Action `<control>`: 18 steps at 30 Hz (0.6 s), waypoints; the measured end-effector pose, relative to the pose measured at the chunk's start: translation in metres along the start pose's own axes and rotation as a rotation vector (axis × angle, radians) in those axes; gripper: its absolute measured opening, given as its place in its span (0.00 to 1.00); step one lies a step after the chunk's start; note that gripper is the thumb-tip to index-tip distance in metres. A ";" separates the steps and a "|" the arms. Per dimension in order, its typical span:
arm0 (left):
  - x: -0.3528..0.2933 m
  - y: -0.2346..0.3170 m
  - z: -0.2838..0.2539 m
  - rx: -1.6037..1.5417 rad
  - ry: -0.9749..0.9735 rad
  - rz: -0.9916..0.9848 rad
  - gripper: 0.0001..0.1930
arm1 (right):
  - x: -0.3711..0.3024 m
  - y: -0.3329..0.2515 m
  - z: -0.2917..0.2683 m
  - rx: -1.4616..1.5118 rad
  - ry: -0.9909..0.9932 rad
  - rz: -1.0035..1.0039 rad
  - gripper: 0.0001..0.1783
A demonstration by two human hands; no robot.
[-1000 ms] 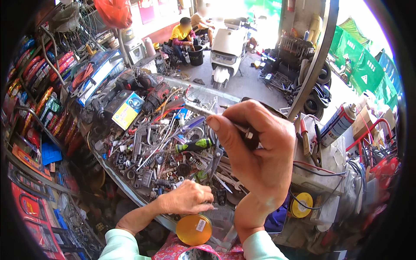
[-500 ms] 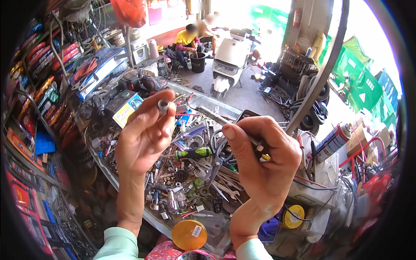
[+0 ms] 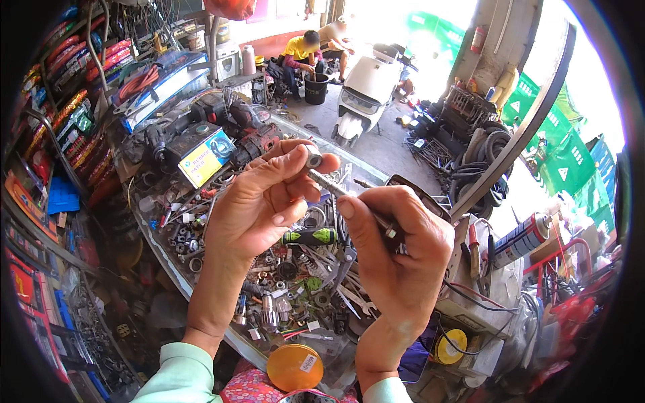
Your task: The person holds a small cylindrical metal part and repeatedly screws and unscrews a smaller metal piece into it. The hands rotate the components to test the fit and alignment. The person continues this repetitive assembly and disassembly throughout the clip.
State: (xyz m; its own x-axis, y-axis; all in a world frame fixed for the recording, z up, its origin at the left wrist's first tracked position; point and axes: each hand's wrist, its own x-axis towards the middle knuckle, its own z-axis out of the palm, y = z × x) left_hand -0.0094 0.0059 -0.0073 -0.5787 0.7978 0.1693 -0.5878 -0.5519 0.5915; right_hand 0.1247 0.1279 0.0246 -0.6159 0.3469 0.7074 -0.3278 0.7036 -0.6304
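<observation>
Raised over the cluttered bench, my left hand [image 3: 252, 208] pinches a small grey metal nut [image 3: 313, 158] between thumb and fingertips. My right hand [image 3: 410, 245] is closed on a long threaded bolt [image 3: 328, 183], its thumb pressing along the shaft. The bolt's far end points up and left and meets or nearly meets the nut; whether it has entered the hole I cannot tell. The bolt's other end [image 3: 390, 232] shows below my right fingers. Beneath my hands lie a green-and-black screwdriver handle [image 3: 310, 236] and scissors-like black handles partly hidden by my right hand.
Loose nuts, sockets and wrenches cover the glass-topped bench [image 3: 171, 265]. A yellow-and-blue box [image 3: 207, 158] stands at its far left, a round amber lid [image 3: 294, 367] at the near edge. A spray can [image 3: 521, 238] stands right. Two people sit beyond, near a white scooter [image 3: 363, 94].
My left hand has moved right and brought the nut to the bolt's far end. My right hand has shifted slightly down and left. The view has tilted a little.
</observation>
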 end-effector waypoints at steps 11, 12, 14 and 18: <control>-0.002 0.001 0.011 0.227 0.004 0.093 0.15 | 0.002 0.000 0.006 -0.070 0.089 0.026 0.07; -0.003 0.000 0.011 0.234 0.015 0.093 0.15 | 0.001 0.001 0.006 -0.072 0.102 0.020 0.07; -0.003 -0.001 0.011 0.272 0.018 0.116 0.14 | 0.001 0.000 0.006 -0.055 0.129 0.029 0.06; -0.005 -0.002 0.012 0.367 -0.005 0.164 0.13 | 0.000 -0.005 0.009 0.029 0.178 0.101 0.05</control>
State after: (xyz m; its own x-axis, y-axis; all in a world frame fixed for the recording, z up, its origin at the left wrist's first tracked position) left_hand 0.0012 0.0061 -0.0002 -0.6451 0.7077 0.2881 -0.2464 -0.5496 0.7983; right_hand 0.1202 0.1186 0.0251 -0.5115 0.5205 0.6837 -0.2930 0.6423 -0.7082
